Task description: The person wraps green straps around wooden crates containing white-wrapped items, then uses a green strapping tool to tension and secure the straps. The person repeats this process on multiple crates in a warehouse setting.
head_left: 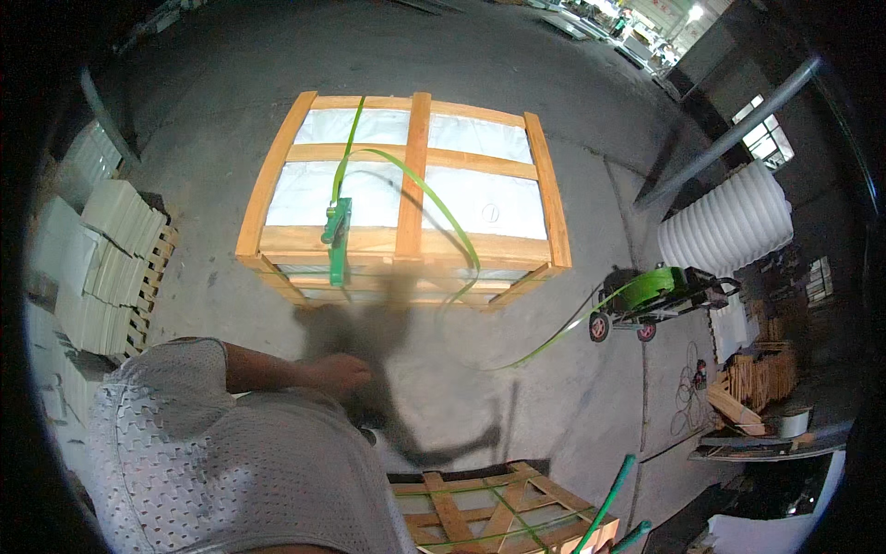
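Observation:
My left hand [337, 374] is in front of my body, its fingers curled into a loose fist with nothing showing in them. Only a sliver of my right hand [605, 547] shows at the lower edge, by a tool with two long green handles [605, 503]; the tool's head is out of sight. Ahead stands a wooden crate [418, 185] with white wrapping between its slats. A green strap [434, 197] runs over its top and loops down its near side. On the strap at the crate's near edge sits a green strapping tensioner [339, 242].
To the right, a wheeled strap cart [646, 300] carries a green strap coil. Behind it are a white foam roll [729, 222] and stacked wood pieces [761, 379]. A second crate [489, 508] is close below. Pale slabs [111, 268] are stacked on a pallet at left.

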The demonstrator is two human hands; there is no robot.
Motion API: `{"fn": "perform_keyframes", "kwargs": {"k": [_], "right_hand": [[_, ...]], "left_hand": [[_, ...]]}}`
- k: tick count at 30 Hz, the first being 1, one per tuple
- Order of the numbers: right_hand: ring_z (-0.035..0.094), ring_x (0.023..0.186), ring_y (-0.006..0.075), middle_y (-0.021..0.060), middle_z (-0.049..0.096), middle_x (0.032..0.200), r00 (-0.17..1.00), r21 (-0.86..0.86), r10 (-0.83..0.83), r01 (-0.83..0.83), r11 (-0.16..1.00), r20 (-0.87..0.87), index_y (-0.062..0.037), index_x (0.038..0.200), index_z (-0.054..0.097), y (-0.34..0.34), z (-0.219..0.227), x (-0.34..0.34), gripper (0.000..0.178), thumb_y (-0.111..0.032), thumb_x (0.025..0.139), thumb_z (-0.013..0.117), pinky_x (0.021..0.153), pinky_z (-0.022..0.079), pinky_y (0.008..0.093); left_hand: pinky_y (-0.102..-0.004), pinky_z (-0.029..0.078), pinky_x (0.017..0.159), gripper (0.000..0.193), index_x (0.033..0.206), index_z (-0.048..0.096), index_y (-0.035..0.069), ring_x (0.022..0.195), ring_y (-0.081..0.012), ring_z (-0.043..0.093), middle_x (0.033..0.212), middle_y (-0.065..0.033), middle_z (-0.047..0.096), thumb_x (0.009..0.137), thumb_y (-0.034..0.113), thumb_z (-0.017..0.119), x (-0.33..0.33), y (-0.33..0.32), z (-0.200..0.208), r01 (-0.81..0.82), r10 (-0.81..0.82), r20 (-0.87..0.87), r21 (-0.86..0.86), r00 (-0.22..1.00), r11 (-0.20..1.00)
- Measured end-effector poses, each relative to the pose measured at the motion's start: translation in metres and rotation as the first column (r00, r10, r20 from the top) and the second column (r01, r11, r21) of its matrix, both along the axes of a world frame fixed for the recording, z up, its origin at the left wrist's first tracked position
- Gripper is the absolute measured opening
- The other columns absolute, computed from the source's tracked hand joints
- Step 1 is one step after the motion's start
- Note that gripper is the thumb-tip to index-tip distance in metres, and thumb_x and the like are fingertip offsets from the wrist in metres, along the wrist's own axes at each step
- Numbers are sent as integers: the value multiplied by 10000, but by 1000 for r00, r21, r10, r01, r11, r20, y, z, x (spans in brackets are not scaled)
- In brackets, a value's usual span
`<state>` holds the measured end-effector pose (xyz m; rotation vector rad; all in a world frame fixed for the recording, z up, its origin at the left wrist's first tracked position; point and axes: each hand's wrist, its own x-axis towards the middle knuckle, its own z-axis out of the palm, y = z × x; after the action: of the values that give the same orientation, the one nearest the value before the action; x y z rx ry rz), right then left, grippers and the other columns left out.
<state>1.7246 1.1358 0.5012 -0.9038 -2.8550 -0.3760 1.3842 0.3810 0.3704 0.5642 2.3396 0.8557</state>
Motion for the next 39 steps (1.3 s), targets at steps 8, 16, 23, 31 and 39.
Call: {"fn": "perform_keyframes", "kwargs": {"k": [8, 16, 23, 31, 39], "right_hand": [[333, 383, 110, -19, 353, 523, 788, -820, -374, -269, 505, -489, -105, 704, 379, -215, 129, -216, 228, -67, 837, 561, 356, 251, 289], [283, 410, 110, -1, 300, 523, 839, -858, -280, -506, -86, -467, -78, 682, 369, -417, 175, -343, 266, -114, 874, 550, 409, 273, 312], [368, 453, 107, 10, 410, 547, 854, -849, -74, -519, -96, -514, -58, 685, 433, -565, 225, -458, 277, -184, 855, 612, 413, 307, 279], [283, 361, 68, -51, 315, 497, 690, -687, -95, -724, -64, -718, -112, 691, 404, -614, 225, -591, 353, -333, 892, 591, 323, 242, 247], [200, 427, 73, -62, 222, 514, 632, -247, -565, -753, -610, -531, -175, 648, 318, -541, 209, -765, 375, -236, 982, 477, 385, 192, 235]], "left_hand": [[-400, 483, 853, 396, 1124, 601, -12, 970, -255, 636, 1031, -158, 660, 943, 325, 495, -40, 73, 39, -56, -1, 341, 157, 940, 986], [-388, 419, 964, 671, 1401, 325, -12, 1132, -218, 503, 1249, -126, 511, 913, 345, 617, -88, 90, 94, -27, -133, 226, 590, 965, 807], [-337, 474, 860, 447, 1156, 540, -16, 992, -165, 583, 1024, -117, 608, 940, 372, 584, -167, 21, 171, -124, -149, 204, 899, 968, 420], [-301, 426, 564, 358, 768, 522, 93, 662, -124, 523, 721, 19, 494, 978, 381, 488, -262, -78, 201, -479, 212, 431, 750, 877, 457], [-314, 306, 423, 520, 528, 320, 189, 376, -129, 302, 440, 52, 266, 987, 416, 413, -373, -261, 277, -354, 337, 539, 805, 772, -475]]}}
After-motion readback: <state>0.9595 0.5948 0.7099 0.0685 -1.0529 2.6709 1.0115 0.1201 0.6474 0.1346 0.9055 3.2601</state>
